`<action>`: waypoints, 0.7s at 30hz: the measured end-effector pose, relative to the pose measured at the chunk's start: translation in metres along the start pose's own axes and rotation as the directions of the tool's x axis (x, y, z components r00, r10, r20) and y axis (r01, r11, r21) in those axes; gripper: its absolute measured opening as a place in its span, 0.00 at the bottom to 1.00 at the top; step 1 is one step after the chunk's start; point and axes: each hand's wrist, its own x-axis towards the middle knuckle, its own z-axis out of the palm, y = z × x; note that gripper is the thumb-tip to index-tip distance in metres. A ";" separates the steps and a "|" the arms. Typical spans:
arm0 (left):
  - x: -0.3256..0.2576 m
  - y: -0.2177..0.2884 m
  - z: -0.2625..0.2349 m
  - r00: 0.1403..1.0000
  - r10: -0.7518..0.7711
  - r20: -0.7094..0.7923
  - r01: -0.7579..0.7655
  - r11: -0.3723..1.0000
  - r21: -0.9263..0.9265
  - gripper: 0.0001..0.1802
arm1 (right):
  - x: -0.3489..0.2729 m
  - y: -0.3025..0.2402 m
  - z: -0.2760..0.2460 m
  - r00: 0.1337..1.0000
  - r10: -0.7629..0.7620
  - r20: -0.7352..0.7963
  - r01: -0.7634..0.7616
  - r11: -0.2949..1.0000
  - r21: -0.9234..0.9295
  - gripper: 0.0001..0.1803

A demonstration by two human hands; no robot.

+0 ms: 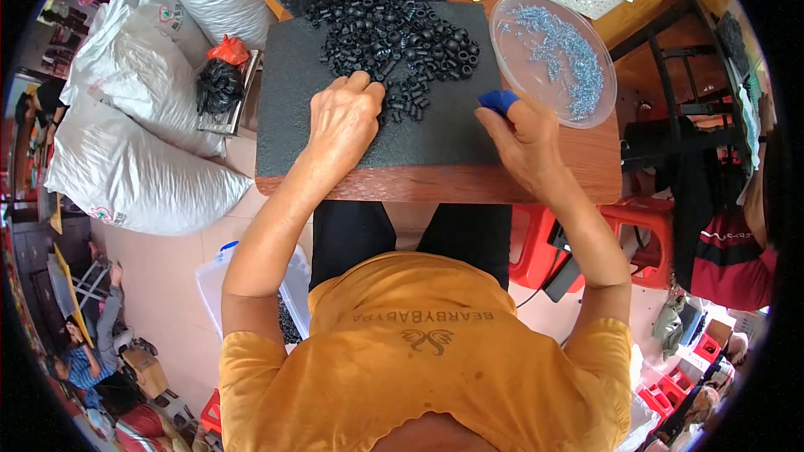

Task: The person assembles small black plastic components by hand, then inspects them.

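Two hands at a heap of small black rings on a dark mat.

We see the black rings, small, round and hollow like short rubber sleeves, heaped at the far end of the black mat on the wooden table. Our left hand lies curled at the heap's near edge, fingertips among the loose rings; whether they pinch one we cannot tell. Our right hand is loosely closed, a blue cap on one fingertip, beside the clear bowl of tiny blue bits. The heap's far end is cut off.
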 end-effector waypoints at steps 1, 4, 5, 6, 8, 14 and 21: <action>0.004 0.000 -0.001 1.000 0.025 0.008 -0.025 0.999 0.022 0.02 | -0.001 -0.001 0.000 1.000 0.008 0.000 -0.008 1.000 0.003 0.04; 0.012 0.002 0.000 0.991 0.115 0.066 -0.121 0.988 0.097 0.03 | -0.006 -0.007 0.001 0.999 0.037 -0.018 -0.036 0.999 0.025 0.08; 0.014 0.004 0.000 0.988 0.129 0.090 -0.139 0.983 0.116 0.03 | -0.008 -0.009 0.003 0.999 0.044 -0.026 -0.043 0.998 0.043 0.08; 0.016 0.005 0.001 0.983 0.144 0.113 -0.159 0.978 0.135 0.03 | -0.009 -0.010 0.004 0.998 0.051 -0.035 -0.049 0.997 0.061 0.08; 0.018 0.006 0.003 0.977 0.161 0.140 -0.182 0.970 0.158 0.03 | -0.011 -0.012 0.006 0.998 0.041 -0.038 -0.038 0.997 0.063 0.08; 0.022 0.002 0.006 0.977 0.170 0.131 -0.189 0.970 0.153 0.03 | -0.018 -0.015 0.011 0.998 0.043 -0.054 -0.038 0.994 0.101 0.09; 0.023 0.003 -0.001 0.988 0.121 -0.100 -0.115 0.992 0.059 0.03 | -0.024 -0.016 0.016 0.993 0.080 -0.092 -0.071 0.992 0.101 0.08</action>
